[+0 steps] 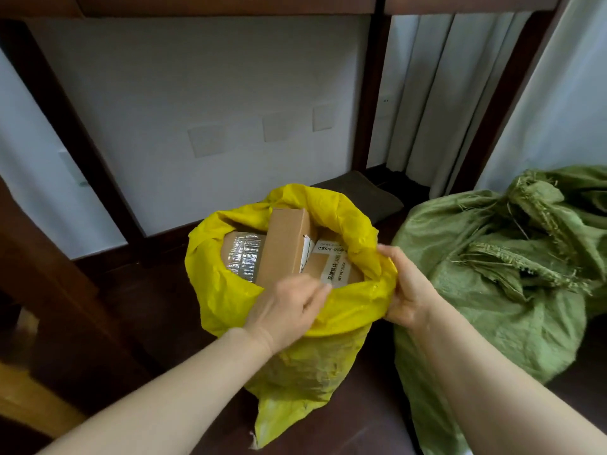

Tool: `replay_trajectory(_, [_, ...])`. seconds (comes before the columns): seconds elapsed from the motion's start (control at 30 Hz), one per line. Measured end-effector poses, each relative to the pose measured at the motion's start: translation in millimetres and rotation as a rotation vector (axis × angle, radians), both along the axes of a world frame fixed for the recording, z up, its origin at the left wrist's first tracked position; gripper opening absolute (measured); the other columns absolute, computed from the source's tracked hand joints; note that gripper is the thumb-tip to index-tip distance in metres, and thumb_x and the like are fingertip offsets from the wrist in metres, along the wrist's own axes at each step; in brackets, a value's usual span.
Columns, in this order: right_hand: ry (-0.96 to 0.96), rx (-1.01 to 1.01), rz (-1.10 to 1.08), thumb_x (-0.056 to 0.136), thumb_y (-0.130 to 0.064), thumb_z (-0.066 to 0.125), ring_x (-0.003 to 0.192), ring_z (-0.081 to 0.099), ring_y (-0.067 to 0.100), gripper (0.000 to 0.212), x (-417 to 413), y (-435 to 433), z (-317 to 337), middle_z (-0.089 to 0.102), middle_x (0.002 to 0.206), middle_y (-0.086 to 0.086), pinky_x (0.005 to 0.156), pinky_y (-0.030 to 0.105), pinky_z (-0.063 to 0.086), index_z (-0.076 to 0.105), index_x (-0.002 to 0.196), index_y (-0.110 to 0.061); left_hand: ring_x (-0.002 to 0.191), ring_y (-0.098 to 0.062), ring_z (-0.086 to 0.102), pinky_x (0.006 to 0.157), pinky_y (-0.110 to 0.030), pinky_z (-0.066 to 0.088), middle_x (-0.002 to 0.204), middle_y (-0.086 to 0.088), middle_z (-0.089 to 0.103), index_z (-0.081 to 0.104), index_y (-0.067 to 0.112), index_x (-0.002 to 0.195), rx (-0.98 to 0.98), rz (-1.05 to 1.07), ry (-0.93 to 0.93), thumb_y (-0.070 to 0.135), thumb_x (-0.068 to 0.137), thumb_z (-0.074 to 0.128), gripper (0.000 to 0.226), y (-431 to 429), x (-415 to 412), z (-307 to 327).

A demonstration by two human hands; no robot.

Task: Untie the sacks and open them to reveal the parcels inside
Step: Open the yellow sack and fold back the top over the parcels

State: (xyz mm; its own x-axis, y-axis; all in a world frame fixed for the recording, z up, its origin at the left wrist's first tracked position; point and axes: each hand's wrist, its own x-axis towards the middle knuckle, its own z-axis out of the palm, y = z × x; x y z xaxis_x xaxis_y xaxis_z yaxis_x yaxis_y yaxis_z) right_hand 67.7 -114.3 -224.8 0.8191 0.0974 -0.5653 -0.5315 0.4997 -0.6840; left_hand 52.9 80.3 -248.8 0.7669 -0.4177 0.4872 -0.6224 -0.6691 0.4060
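Observation:
A yellow woven sack [305, 362] stands open on the dark floor, its mouth rolled down. Inside show a tall brown cardboard box [284, 244], a silver bubble-foil parcel [243, 254] and a taped box with a printed label [331, 261]. My left hand [289, 310] pinches the sack's near rim with curled fingers. My right hand [405, 287] grips the rim's right side, thumb over the folded edge. To the right, a green woven sack [486, 290] sits bunched at its neck, frayed strands around the top.
Dark wooden furniture legs [65, 126] and a white wall stand behind the sacks. White curtains [443, 93] hang at the back right. A dark mat [368, 195] lies behind the yellow sack. Wooden furniture fills the left edge.

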Motion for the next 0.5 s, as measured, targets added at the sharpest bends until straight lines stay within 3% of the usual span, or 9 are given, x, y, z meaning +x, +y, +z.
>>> replay_trajectory(0.03, [-0.031,-0.050,0.038,0.075,-0.036,0.068,0.101,0.066,0.033,0.051,0.5,-2.4,1.6,0.068,0.112,0.018,0.075,0.042,0.056,0.062,0.118,-0.010,0.089,-0.018,0.057,0.082,-0.039,0.051,0.092,-0.007,0.063,0.066,0.010,0.094,-0.026,0.063,-0.047,0.028,0.093,0.049,0.025,-2.1,11.0,6.6])
replay_trajectory(0.07, [-0.065,-0.102,0.060,0.069,-0.035,0.074,0.098,0.068,0.032,0.055,1.5,-4.1,1.7,0.070,0.108,0.018,0.073,0.041,0.057,0.063,0.117,-0.010,0.109,-0.022,0.054,0.096,-0.039,0.047,0.114,-0.011,0.060,0.061,0.008,0.114,-0.026,0.141,-0.083,0.021,0.088,0.057,0.030,-5.8,23.6,15.4])
replay_trajectory(0.13, [-0.111,-0.191,0.045,0.066,-0.028,0.079,0.092,0.070,0.032,0.058,4.9,-5.7,-3.5,0.072,0.104,0.017,0.072,0.042,0.058,0.062,0.118,-0.009,0.138,-0.030,0.031,0.113,-0.043,0.030,0.148,-0.015,0.034,0.036,0.007,0.142,0.087,0.211,-0.037,0.023,0.084,0.066,0.067,-14.5,49.1,34.5])
replay_trajectory(0.2, [-0.130,-0.211,0.016,0.074,-0.026,0.076,0.092,0.070,0.032,0.048,7.2,-5.8,-11.2,0.072,0.103,0.016,0.077,0.045,0.057,0.062,0.117,-0.010,0.147,-0.024,0.004,0.119,-0.038,0.011,0.159,-0.008,0.005,0.010,0.011,0.151,0.291,0.220,0.058,0.035,0.084,0.065,0.090,-25.3,69.7,49.0])
replay_trajectory(0.27, [-0.126,-0.189,0.008,0.074,-0.029,0.075,0.096,0.069,0.034,0.047,8.8,-8.9,-19.2,0.071,0.104,0.018,0.083,0.047,0.056,0.064,0.116,-0.009,0.147,-0.020,-0.006,0.118,-0.034,0.000,0.160,-0.004,-0.005,-0.002,0.016,0.151,0.495,0.215,0.115,0.043,0.085,0.061,0.095,-33.3,89.3,54.0])
replay_trajectory(0.37, [-0.108,-0.164,0.027,0.063,-0.036,0.078,0.100,0.067,0.034,0.062,10.5,-16.2,-30.1,0.070,0.107,0.019,0.090,0.050,0.052,0.064,0.116,-0.007,0.147,-0.019,-0.003,0.117,-0.040,-0.003,0.160,-0.002,0.005,0.007,0.021,0.151,0.733,0.164,0.158,0.046,0.090,0.052,0.080,-44.5,113.2,54.5])
replay_trajectory(0.43, [-0.072,-0.136,0.028,0.061,-0.040,0.079,0.103,0.066,0.034,0.066,12.5,-21.5,-37.3,0.069,0.110,0.020,0.094,0.052,0.050,0.064,0.117,-0.006,0.147,-0.016,0.008,0.116,-0.045,-0.007,0.156,0.000,0.025,0.030,0.025,0.145,0.811,0.123,0.137,0.044,0.096,0.038,0.053,-51.5,128.5,56.3])
replay_trajectory(0.5, [-0.036,-0.091,0.033,0.061,-0.045,0.079,0.106,0.065,0.035,0.070,14.9,-28.0,-43.4,0.068,0.113,0.020,0.096,0.052,0.048,0.064,0.118,-0.007,0.141,-0.016,0.029,0.116,-0.046,-0.010,0.140,0.000,0.049,0.051,0.025,0.130,0.840,0.085,0.176,0.041,0.100,0.027,0.042,-59.3,142.3,62.8])
